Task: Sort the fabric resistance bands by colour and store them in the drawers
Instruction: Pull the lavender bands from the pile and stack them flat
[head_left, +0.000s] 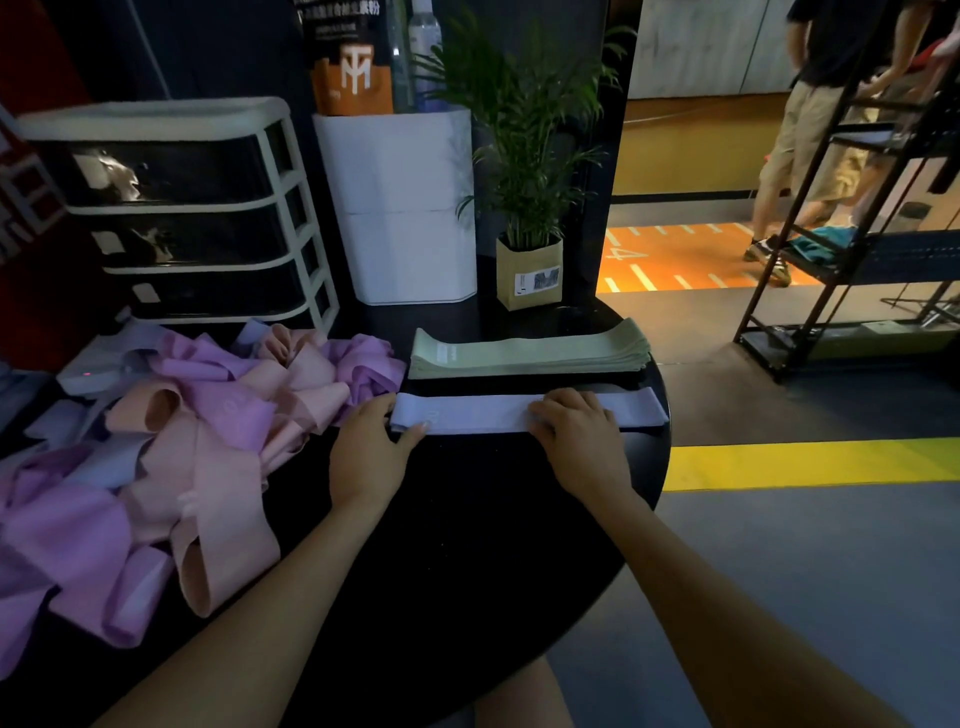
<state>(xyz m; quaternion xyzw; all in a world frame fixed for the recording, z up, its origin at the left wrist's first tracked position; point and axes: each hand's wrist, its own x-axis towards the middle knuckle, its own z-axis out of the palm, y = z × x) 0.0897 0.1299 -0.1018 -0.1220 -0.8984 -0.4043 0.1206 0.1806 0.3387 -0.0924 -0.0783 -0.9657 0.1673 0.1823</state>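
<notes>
A pale lavender band (483, 413) lies flat and stretched out near the far edge of the round black table (441, 545). My left hand (371, 447) holds its left end, thumb on top. My right hand (576, 431) presses flat on its right half. Just behind it sits a neat stack of green bands (530, 349). A loose heap of pink, purple and lavender bands (171, 441) covers the table's left side. The white-framed drawer unit (176, 208) with dark drawers stands at the back left, all drawers closed.
A white box (405, 208) and a potted plant (530, 270) stand behind the green stack. A small white device (93, 371) lies by the heap. A black metal rack (857, 244) and a person's legs (800, 171) are at the right, beyond the table.
</notes>
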